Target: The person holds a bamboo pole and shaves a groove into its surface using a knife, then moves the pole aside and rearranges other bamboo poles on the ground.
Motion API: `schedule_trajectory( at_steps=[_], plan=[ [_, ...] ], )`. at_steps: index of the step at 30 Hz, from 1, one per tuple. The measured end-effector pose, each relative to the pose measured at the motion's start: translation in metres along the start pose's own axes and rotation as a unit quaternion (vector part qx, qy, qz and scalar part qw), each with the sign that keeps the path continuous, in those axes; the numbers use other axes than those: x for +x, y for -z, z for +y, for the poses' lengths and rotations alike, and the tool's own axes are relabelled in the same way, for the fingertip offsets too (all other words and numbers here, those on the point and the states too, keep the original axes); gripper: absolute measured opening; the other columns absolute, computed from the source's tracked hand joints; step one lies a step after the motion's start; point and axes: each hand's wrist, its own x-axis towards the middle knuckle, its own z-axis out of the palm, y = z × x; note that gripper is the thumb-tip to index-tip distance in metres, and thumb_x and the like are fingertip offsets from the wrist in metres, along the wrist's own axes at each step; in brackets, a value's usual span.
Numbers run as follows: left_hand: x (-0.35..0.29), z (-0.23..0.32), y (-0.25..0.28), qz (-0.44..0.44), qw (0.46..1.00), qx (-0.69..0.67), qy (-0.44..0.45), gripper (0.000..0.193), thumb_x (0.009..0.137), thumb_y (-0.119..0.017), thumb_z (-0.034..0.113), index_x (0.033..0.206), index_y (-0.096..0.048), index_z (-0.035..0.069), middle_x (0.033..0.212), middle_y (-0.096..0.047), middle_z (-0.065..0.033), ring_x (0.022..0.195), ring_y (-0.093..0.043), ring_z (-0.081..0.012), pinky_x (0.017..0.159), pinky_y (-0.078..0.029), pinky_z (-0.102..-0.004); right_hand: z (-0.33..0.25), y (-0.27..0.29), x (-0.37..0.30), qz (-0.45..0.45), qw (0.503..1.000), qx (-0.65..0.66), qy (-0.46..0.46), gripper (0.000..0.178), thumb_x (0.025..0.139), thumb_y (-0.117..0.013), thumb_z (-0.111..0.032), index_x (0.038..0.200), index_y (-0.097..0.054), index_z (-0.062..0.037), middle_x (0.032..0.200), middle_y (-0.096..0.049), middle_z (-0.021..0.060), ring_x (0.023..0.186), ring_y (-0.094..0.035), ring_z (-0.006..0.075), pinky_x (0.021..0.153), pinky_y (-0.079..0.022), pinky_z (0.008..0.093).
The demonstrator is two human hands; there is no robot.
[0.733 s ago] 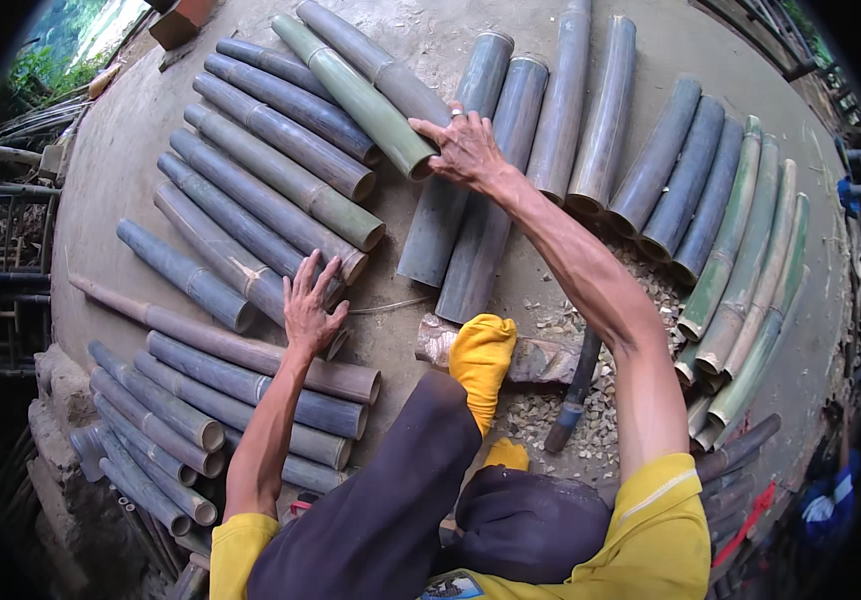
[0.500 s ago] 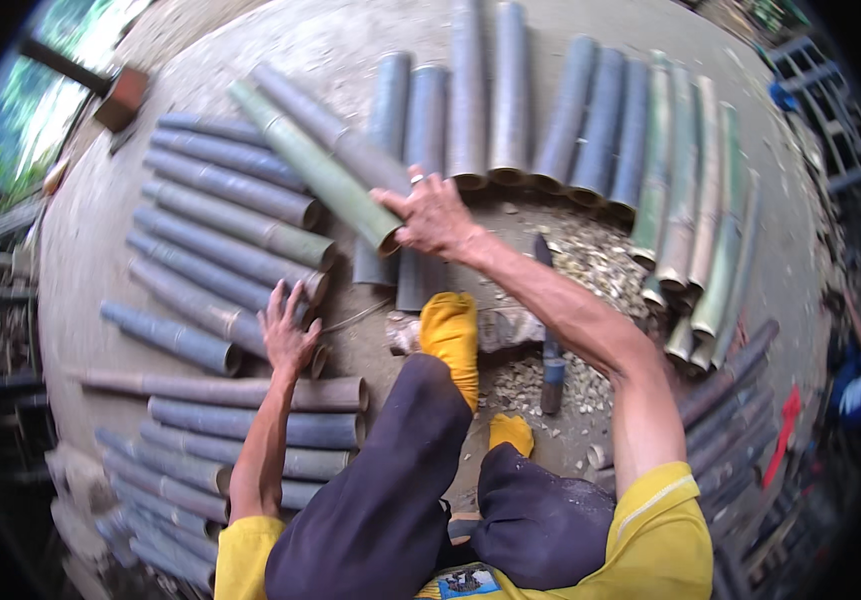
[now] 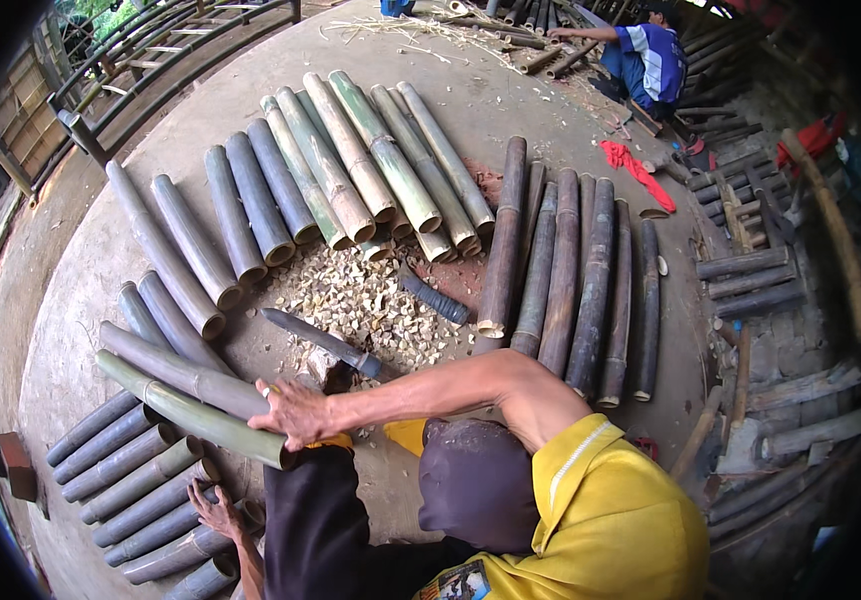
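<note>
My right hand [image 3: 295, 412] is closed over the near end of a green bamboo tube [image 3: 185, 402], a ring on one finger. Right behind that tube lies a greyish bamboo tube [image 3: 175, 368], its near end beside my fingers. My left hand [image 3: 218, 515] has its fingers spread over the near ends of a row of dark bamboo tubes [image 3: 150, 492] at the lower left. It grips nothing that I can make out. A machete [image 3: 315, 338] with a dark blade lies across a wood block [image 3: 322, 368] just beyond my right hand.
Pale wood chips [image 3: 375, 300] cover the ground beside a curved dark sheath [image 3: 434, 296]. Blue-grey tubes [image 3: 195, 242], green tubes [image 3: 382, 148] and brown tubes [image 3: 560, 270] fan out around them. A person [image 3: 650, 65] crouches at the far right near a red cloth [image 3: 637, 172].
The view has swung to the right, so the tubes and my hands appear further left and lower. My right hand stays at the green tube's end; my left hand remains spread over the row.
</note>
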Motion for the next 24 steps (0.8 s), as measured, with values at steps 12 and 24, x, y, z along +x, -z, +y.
schedule_trajectory(
  at_steps=[12, 24],
  plan=[
    [0.041, -0.102, -0.017, 0.147, 0.935, -0.307, -0.104, 0.048, 0.092, -0.047, 0.031, 0.128, -0.048, -0.001, 0.138, -0.041, -0.0192, 0.126, -0.039, -0.0299, 0.105, -0.030, -0.0387, -0.042, -0.087, 0.031, -0.087, 0.988, 0.126, 0.031, 0.083, 0.056, -0.083, -0.021, 0.128, -0.043, -0.0166, 0.139, -0.003, 0.0415, 0.096, -0.052, 0.0548, 0.079, -0.049, 0.0551],
    [-0.029, 0.093, 0.002, -0.067, 0.863, -0.486, 0.122, 0.069, 0.080, -0.067, 0.013, 0.136, -0.031, -0.002, 0.123, -0.047, -0.0154, 0.104, -0.049, -0.0233, 0.090, -0.041, -0.0320, 0.009, -0.047, 0.013, -0.092, 0.682, 0.702, -0.185, 0.097, 0.064, -0.066, -0.013, 0.145, -0.012, -0.0099, 0.071, -0.050, 0.0056, 0.063, -0.051, 0.0115, 0.051, -0.042, 0.0264]
  ],
)
